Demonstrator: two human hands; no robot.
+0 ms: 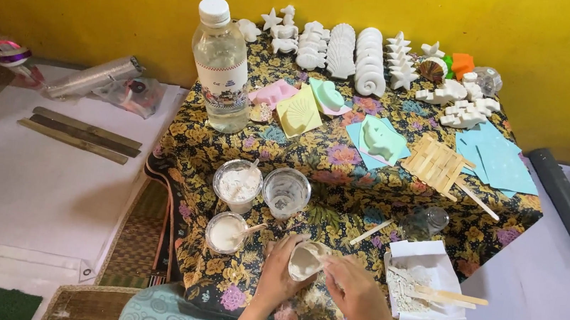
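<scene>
From the head camera, looking down over a small table [508, 207] draped in a flowered cloth, the person's left hand [279, 270] is wrapped around a small plastic cup [305, 259] of white paste at the near edge, fingers curled about its side and tipping it a little toward them. The right hand [355, 293] is pinched closed on what looks like a thin stick reaching into the cup's mouth, though the stick itself is mostly hidden. That cup looks light and thin-walled, likely to buckle if squeezed, and slick wherever the wet paste has smeared, so a grip round the middle with the thumb opposite the fingers seems safest. Just beyond it stand three more cups: one of white powder [238, 185], one nearly empty [286, 192] and one of white mix [227, 233]. A water bottle [222, 67] stands at the back left, rows of white cast shapes [344, 52] line the far edge, coloured moulds [327, 104] lie mid-table, and a paper tray [429, 280] with powder and sticks sits just right of the hands.
</scene>
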